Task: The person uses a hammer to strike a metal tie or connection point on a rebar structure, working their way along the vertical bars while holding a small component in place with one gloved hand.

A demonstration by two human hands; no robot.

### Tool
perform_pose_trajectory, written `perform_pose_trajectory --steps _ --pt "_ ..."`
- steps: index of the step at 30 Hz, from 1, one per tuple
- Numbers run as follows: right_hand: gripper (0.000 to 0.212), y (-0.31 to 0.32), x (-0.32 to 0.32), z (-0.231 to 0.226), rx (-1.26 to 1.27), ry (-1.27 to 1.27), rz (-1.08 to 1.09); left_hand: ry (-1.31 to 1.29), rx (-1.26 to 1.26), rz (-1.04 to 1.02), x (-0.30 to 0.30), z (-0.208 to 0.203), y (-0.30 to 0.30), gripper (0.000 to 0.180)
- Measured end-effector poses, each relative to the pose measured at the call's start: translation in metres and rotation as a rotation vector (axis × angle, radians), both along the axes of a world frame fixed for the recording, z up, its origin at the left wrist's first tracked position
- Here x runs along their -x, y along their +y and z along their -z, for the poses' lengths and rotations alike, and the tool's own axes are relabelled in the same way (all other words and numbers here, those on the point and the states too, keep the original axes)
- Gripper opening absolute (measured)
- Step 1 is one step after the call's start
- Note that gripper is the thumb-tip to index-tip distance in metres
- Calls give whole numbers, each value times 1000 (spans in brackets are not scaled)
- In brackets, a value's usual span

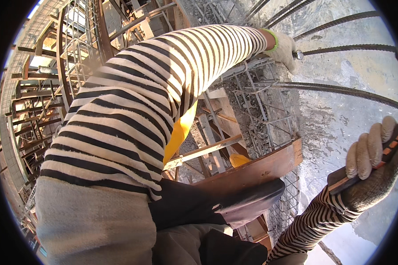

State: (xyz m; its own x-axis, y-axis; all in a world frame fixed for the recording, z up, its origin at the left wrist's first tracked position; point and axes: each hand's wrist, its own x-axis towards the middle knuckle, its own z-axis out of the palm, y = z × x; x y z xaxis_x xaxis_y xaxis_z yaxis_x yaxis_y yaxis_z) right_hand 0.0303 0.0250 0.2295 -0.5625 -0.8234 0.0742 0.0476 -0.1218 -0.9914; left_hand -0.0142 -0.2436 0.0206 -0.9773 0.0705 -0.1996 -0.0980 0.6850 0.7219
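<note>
My left arm, in a black-and-white striped sleeve, arches across to the upper right. At its end my left hand (282,51), in a pale knit glove, is closed round a piece of metal whose shiny rounded end (298,55) sticks out; the rest of it is hidden. At the lower right my gloved right hand (369,161) wraps its fingers round a black-and-orange tool handle (339,185). The tool's far end runs into the dark rim of the picture, so its kind is not plain. The two hands are well apart.
Ribbed steel bars (349,47) cross the grey concrete surface (340,115) at the right. A wooden plank (256,170) lies beside my dark-trousered leg (252,201). Wire and rebar cages (269,106) hold rubble. A yellow piece (181,130) shows below my arm; timber framework (35,95) drops away left.
</note>
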Motion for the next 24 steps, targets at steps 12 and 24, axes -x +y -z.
perform_pose_trajectory --steps 12,24 --pt "48 -14 -10 126 -488 -378 309 166 112 -110 0 34 3 51" --pt "47 82 -62 143 -375 -386 712 945 407 59 23 24 7 34"
